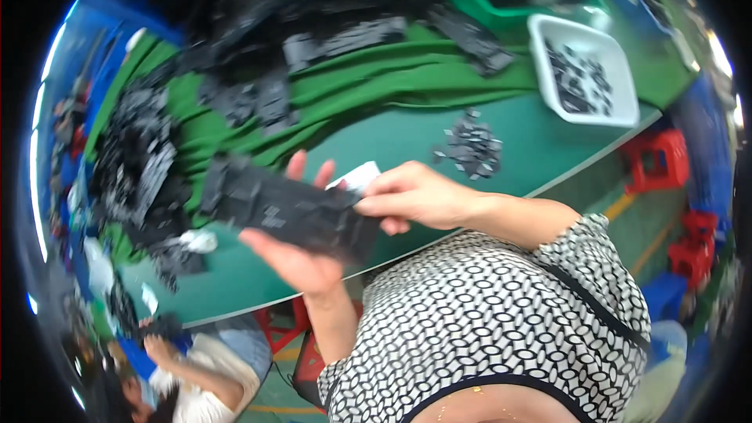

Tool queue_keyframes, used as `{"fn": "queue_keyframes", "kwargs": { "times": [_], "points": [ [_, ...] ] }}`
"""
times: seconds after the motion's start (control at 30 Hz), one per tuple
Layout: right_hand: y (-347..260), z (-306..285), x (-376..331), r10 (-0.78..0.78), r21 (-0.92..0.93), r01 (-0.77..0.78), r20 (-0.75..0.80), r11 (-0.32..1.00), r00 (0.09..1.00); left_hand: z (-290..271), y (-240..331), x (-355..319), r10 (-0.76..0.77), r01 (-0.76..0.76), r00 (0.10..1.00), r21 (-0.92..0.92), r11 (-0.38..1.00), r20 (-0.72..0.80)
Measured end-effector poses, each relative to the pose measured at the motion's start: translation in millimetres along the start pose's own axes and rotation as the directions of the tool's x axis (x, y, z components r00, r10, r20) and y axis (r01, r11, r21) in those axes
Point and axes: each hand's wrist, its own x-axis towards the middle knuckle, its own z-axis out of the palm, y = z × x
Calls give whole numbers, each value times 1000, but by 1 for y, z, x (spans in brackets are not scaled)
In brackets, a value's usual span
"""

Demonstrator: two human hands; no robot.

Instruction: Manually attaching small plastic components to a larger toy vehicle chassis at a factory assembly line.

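Across my left hand (pixel 301 266) lies a long black plastic part (pixel 286 207), box-like with ridges and blurred by motion. My thumb is at its near edge, and fingertips show past its far edge. Closed fingers of my right hand (pixel 415 197) meet the right end of the part. Beside those fingers a small white piece (pixel 360 178) sticks out; whether it is cloth or paper I cannot tell. On the green table (pixel 407 141), beyond my right hand, is a loose pile of small dark pieces (pixel 471 146).
A white tub (pixel 630 94) of small dark pieces stands at the far right. Black plastic parts (pixel 345 39) cover a green cloth (pixel 415 74) at the back and left. Red stools (pixel 662 160) stand right of the table. Another person (pixel 211 376) works at the lower left.
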Motion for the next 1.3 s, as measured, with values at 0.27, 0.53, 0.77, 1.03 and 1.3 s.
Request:
{"fn": "queue_keyframes", "kwargs": {
  "times": [0.27, 0.53, 0.77, 1.03, 1.3],
  "points": [
    [0, -53, -48, -312, -575, 138, -215, 807, 926, -35, 7, -3, -28, 28, 1000, -88, 996, 3],
    [4, -134, -54, -563, -894, -110, -364, 433, 742, -57, -2, -11, 20, -22, 1000, -125, 992, -18],
    [1, -151, -52, -526, -961, -68, -206, 269, 825, -61, -1, -16, 22, -25, 1000, -205, 979, -16],
    [-11, -127, -57, -457, -814, -73, -394, 576, 798, -65, 2, -16, 47, -55, 998, -154, 987, -49],
    [-8, -117, -47, -90, -327, -112, -543, 938, 835, -76, 5, -32, 51, -72, 983, -112, 991, -179]
  ]
}}
